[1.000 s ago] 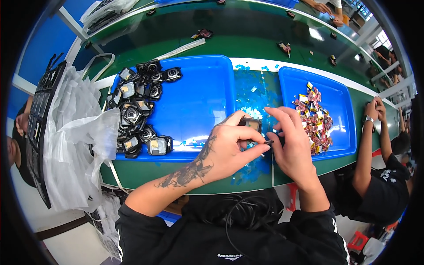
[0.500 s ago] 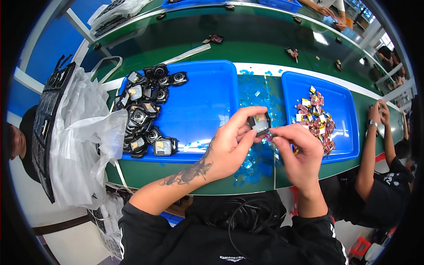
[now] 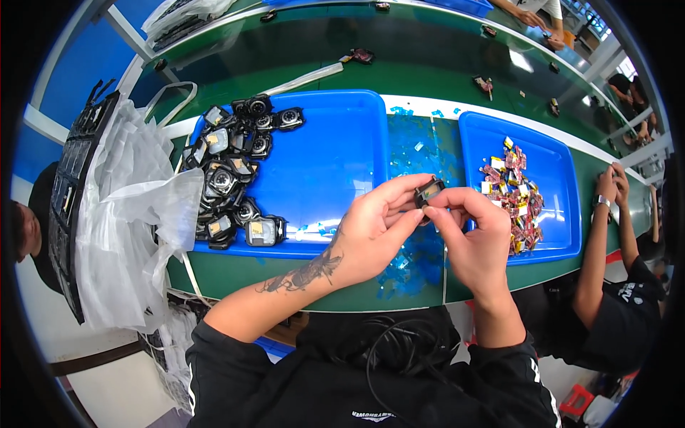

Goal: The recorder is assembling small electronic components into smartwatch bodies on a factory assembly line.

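Above the strip of table between two blue trays, my left hand [image 3: 378, 232] holds a small black smartwatch case [image 3: 429, 191], its open inner side showing. My right hand [image 3: 477, 232] is closed at the case's right and lower edge, thumb and forefinger pinched against it. Whatever else may lie between those fingertips is hidden. Similar black watch cases [image 3: 222, 180] are heaped along the left side of the large blue tray [image 3: 321, 157]. In the smaller blue tray [image 3: 560, 185] on the right lies a pile of small pink, yellow and white parts [image 3: 515, 189].
Bits of blue film [image 3: 407, 271] litter the green table between the trays. White plastic wrapping and a black rack [image 3: 78, 207] stand at the left. Beyond the trays runs a green bench [image 3: 421, 60] with scattered small parts. Another person's forearm [image 3: 594, 260] is at the right.
The case has tipped, and my right fingers have closed in against it. The pink part that showed by my right fingertips is out of sight. The view has shifted slightly.
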`<state>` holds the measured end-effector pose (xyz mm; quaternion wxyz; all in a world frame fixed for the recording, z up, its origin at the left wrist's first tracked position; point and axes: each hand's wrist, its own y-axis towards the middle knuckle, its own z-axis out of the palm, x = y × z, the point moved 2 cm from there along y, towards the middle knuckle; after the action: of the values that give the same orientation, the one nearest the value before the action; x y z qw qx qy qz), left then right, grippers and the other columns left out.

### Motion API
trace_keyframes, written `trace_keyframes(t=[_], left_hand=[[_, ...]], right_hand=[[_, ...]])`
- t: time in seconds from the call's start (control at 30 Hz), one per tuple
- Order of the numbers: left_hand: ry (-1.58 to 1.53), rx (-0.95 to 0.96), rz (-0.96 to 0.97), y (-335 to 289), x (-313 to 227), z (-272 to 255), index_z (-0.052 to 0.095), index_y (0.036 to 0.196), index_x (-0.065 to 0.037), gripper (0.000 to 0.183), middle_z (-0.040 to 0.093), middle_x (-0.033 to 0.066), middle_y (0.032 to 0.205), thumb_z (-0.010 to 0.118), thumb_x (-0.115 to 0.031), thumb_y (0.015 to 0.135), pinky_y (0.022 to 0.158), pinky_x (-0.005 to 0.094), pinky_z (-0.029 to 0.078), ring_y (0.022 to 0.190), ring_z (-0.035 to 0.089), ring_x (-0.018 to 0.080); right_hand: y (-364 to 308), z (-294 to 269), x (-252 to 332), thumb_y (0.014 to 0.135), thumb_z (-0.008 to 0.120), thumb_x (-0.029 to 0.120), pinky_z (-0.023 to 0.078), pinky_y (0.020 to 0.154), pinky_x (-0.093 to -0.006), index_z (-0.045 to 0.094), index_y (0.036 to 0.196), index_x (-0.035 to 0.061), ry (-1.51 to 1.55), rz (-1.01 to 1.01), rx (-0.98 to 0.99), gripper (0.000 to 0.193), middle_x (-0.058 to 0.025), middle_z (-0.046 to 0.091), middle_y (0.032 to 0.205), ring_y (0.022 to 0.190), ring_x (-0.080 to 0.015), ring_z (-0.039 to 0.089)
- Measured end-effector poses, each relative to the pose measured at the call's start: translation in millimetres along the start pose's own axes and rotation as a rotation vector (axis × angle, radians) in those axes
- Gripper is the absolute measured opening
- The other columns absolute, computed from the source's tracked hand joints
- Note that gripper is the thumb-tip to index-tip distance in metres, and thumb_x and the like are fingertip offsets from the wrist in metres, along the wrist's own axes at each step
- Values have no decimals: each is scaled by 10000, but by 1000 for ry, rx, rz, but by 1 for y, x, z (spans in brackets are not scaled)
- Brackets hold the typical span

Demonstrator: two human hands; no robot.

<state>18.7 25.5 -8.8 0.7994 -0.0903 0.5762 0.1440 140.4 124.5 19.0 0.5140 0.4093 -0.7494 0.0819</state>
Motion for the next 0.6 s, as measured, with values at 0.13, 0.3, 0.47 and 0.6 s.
trace_keyframes(t=[0.13,0.3,0.47,0.6], left_hand=[[15,4,-23,-1,-1,2,436,1377,62,446,557,160,1328,522,71,939,1038,324,460,1205,564,197],[90,18,55,-2,0,1,446,1382,48,435,578,182,1305,516,30,953,1015,315,473,1227,559,208],[166,15,91,-4,3,2,458,1374,49,425,600,187,1273,510,35,953,990,316,493,1177,595,209],[170,79,33,-5,-5,3,449,1368,74,418,547,177,1346,502,80,953,1041,329,457,1220,560,212]], right_hand=[[1,0,-2,787,727,-27,400,514,-242,685,858,4,33,-27,-49,88,-52,659,738,549,-94,472],[2,0,-1,782,728,-25,411,532,-253,688,868,6,38,-26,-47,99,-55,662,746,556,-99,481],[5,-2,3,758,758,6,405,532,-254,650,784,21,-67,-13,-3,112,-48,643,714,545,-106,484],[3,-7,7,732,790,37,400,526,-254,558,685,32,-118,44,-33,237,-25,557,621,526,-106,457]])
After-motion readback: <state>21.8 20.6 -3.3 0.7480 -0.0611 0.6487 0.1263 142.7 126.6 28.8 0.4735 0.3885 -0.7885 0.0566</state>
